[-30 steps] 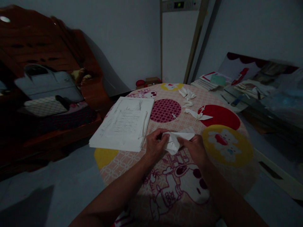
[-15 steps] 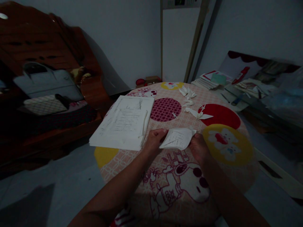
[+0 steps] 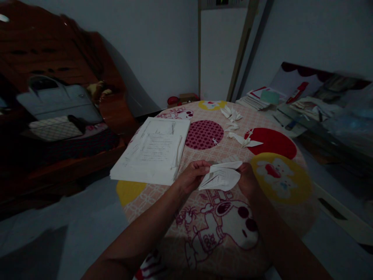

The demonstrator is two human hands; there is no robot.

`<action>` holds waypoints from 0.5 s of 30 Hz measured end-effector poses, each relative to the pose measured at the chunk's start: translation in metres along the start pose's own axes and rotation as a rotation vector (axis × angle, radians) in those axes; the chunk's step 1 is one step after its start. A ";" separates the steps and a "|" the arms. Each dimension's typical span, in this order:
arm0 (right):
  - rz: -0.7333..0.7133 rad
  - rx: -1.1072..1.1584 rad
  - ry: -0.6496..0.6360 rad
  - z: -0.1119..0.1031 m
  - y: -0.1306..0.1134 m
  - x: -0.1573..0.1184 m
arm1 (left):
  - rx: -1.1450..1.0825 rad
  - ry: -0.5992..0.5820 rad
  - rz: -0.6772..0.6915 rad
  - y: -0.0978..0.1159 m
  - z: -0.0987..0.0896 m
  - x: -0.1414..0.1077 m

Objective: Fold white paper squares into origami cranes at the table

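A small folded sheet of printed paper (image 3: 222, 178) is held just above the round table, between both hands. My left hand (image 3: 194, 175) pinches its left edge between thumb and fingers. At its right edge my right hand (image 3: 246, 178) is closed on the paper, with most of those fingertips hidden. The sheet has a crease near the top, where a flap stands up. Beyond the hands lie several folded paper cranes: one with spread wings (image 3: 245, 140), a small one (image 3: 232, 127) and a cluster (image 3: 231, 114) farther back.
A thick stack of printed sheets (image 3: 151, 155) lies on the left of the patterned tablecloth (image 3: 163, 200). To the right, a glass side table (image 3: 303, 126) bears papers and a red pen-like object (image 3: 298, 92). A wooden chair (image 3: 116, 116) at left holds a grey bag (image 3: 64, 103).
The paper in my hands has tilted and folded, its upper flap now standing apart from the lower part. My left hand has shifted slightly and come more over the edge.
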State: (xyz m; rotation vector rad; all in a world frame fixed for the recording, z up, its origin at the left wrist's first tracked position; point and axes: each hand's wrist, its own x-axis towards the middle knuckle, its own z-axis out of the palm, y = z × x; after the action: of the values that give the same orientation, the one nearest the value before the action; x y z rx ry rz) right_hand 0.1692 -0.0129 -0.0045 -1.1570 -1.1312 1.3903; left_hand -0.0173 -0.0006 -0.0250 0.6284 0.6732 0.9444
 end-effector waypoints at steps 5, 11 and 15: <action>-0.026 -0.006 -0.007 -0.001 -0.002 0.000 | 0.023 0.034 0.020 -0.001 0.000 0.000; -0.096 -0.027 -0.012 0.000 -0.003 -0.001 | 0.103 0.073 0.057 0.001 0.004 -0.001; -0.081 -0.100 0.086 0.000 0.005 -0.001 | 0.131 0.114 0.069 -0.003 0.004 0.001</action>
State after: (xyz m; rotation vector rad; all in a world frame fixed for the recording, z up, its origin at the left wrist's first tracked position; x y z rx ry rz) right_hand 0.1691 -0.0144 -0.0092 -1.2163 -1.1841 1.2223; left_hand -0.0121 -0.0019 -0.0251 0.7211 0.8236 1.0119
